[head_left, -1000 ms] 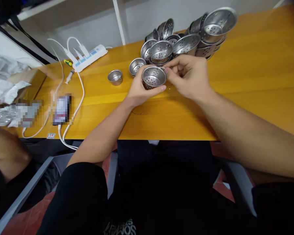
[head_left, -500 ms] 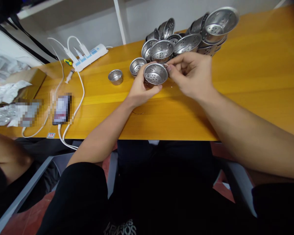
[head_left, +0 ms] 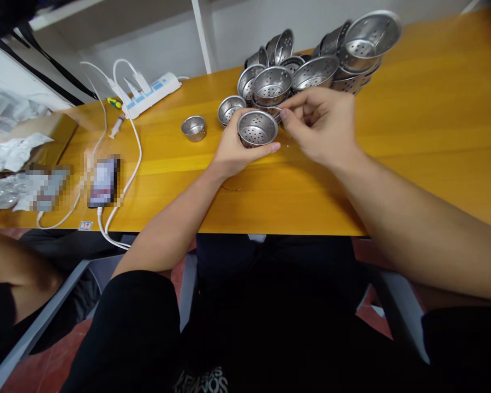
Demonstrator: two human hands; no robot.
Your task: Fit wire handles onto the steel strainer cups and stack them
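Observation:
My left hand (head_left: 232, 148) is wrapped round a small perforated metal strainer basket (head_left: 257, 130), holding it tilted with its mouth toward me. My right hand (head_left: 323, 123) is closed in a pinch just right of that basket's rim. Between its thumb and forefinger is a thin metal wire (head_left: 277, 109); its far end is hard to make out. Just behind my hands stand more strainer baskets (head_left: 272, 84), piled in stacks. A single small basket (head_left: 193, 129) stands apart to the left. On the tabletop below my left wrist lies a thin curved wire (head_left: 232, 189).
The wooden table (head_left: 433, 136) reaches a grey wall at the back. On the left are a white power strip (head_left: 151, 95) with cables, a syringe (head_left: 117, 126), a charging phone (head_left: 103, 183) and plastic bags (head_left: 14, 153). Another person's arm (head_left: 20, 262) is at the far left.
My left hand has brought the strainer basket slightly down and left, opening a gap from my right fingertips. My right hand has stayed almost still.

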